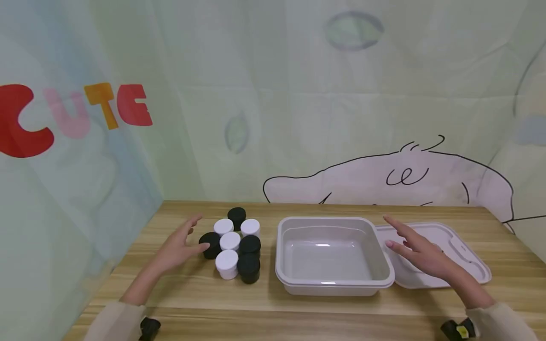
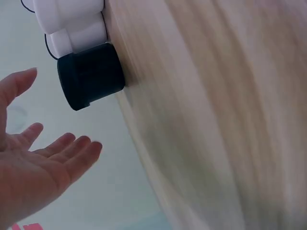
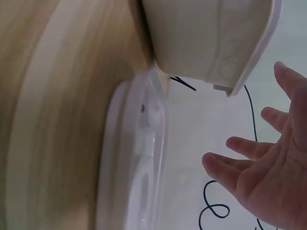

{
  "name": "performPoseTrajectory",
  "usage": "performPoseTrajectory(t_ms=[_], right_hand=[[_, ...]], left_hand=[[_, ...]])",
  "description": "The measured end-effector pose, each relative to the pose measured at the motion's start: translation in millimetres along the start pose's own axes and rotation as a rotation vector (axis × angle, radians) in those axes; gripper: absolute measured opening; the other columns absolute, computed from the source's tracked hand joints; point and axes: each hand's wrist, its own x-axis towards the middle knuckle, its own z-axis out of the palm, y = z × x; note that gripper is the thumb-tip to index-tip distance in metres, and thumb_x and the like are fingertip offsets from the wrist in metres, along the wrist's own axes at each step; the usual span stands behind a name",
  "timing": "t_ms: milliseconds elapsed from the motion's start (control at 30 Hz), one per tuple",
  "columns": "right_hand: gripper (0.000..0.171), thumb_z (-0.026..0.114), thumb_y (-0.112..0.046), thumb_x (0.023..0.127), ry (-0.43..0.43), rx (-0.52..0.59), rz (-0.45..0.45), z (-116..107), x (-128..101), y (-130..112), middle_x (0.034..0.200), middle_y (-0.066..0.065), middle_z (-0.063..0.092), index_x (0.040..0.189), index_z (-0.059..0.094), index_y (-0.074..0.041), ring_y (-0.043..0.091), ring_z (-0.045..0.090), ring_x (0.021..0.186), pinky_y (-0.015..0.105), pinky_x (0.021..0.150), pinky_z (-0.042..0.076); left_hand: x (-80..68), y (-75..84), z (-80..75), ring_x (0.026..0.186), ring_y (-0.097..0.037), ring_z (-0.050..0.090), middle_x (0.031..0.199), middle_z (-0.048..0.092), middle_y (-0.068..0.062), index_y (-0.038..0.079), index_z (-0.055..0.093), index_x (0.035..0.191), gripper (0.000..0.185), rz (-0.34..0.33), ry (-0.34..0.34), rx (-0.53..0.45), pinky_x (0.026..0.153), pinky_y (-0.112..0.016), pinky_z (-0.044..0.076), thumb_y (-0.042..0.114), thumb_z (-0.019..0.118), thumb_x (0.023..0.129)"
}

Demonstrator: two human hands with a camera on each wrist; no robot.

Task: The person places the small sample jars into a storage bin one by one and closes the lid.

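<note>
My left hand point(image 1: 174, 248) hovers with spread fingers at the left of a cluster of small lidded jars, some white and some black. Its thumb overlaps the leftmost black jar point(image 1: 212, 246) in the head view; the left wrist view shows a black jar point(image 2: 91, 75) apart from the fingers. A white jar point(image 1: 227, 264) stands at the cluster's front, beside a black jar point(image 1: 249, 268). My right hand point(image 1: 420, 248), fingers spread and holding nothing, is above a flat pale lid point(image 1: 431, 279), to the right of an open rectangular plastic box point(image 1: 334, 286).
The wooden table point(image 1: 204, 322) carries everything. Its far edge meets a printed curtain point(image 1: 204, 118) with a cartoon outline and coloured letters. The box's right rim overlaps the lid's left edge in the head view. Several jars stand close together left of the box.
</note>
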Motion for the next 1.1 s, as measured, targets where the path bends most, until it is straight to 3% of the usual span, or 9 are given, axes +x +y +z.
performPoseTrajectory(t_ms=[200,367,533,767,867,967,1100], right_hand=[[0.058,0.05,-0.021,0.094,-0.013,0.094,-0.043,11,3,3,0.14,0.029,0.03,0.143,0.025,-0.006,0.052,0.04,0.115,0.061,0.085,0.039],[0.055,0.049,-0.018,0.094,-0.035,0.157,-0.067,18,5,4,0.139,0.029,0.031,0.142,0.027,-0.003,0.048,0.047,0.112,0.055,0.085,0.043],[0.052,0.047,-0.021,0.095,-0.049,0.165,-0.05,20,7,5,0.142,0.026,0.029,0.141,0.029,-0.002,0.044,0.049,0.112,0.05,0.088,0.043],[0.052,0.046,-0.025,0.096,-0.067,0.205,0.002,27,7,10,0.144,0.022,0.026,0.141,0.031,-0.005,0.041,0.037,0.123,0.024,0.088,0.041],[0.052,0.045,-0.024,0.096,-0.068,0.245,0.023,29,3,11,0.144,0.023,0.026,0.142,0.029,-0.006,0.042,0.033,0.125,0.026,0.087,0.042],[0.053,0.044,-0.024,0.096,-0.085,0.315,0.069,30,1,10,0.145,0.024,0.023,0.143,0.026,-0.007,0.044,0.032,0.124,0.039,0.085,0.046],[0.054,0.043,-0.025,0.097,-0.105,0.382,0.112,30,1,8,0.145,0.026,0.021,0.144,0.023,-0.008,0.044,0.033,0.123,0.049,0.083,0.046]], left_hand=[[4.4,-8.8,5.8,0.114,-0.055,0.038,0.13,0.033,-0.039,-0.008,0.028,0.134,0.073,-0.06,-0.077,-0.073,0.091,-0.059,0.036,0.016,0.069,0.079],[9.8,-16.4,11.3,0.109,-0.053,0.044,0.124,0.039,-0.039,-0.009,0.034,0.13,0.072,-0.05,-0.067,-0.055,0.087,-0.055,0.04,0.02,0.072,0.076],[11.9,-8.9,11.9,0.109,-0.049,0.047,0.123,0.043,-0.036,-0.01,0.038,0.129,0.068,-0.101,-0.067,-0.02,0.088,-0.054,0.04,0.017,0.072,0.076],[8.8,-6.5,16.3,0.1,-0.044,0.054,0.119,0.052,-0.029,-0.009,0.048,0.121,0.056,-0.074,-0.044,0.049,0.084,-0.049,0.045,0.011,0.072,0.074],[8.4,-7.0,18.7,0.1,-0.042,0.054,0.115,0.055,-0.027,-0.007,0.052,0.117,0.051,-0.046,-0.022,0.066,0.083,-0.049,0.045,0.009,0.073,0.073],[8.0,-5.7,19.9,0.098,-0.041,0.055,0.112,0.057,-0.026,-0.007,0.053,0.115,0.05,-0.026,-0.011,0.078,0.082,-0.048,0.046,0.009,0.073,0.072],[6.3,-3.2,16.7,0.096,-0.041,0.056,0.113,0.056,-0.026,-0.007,0.053,0.115,0.052,-0.059,0.006,0.112,0.08,-0.048,0.046,0.013,0.074,0.072]])
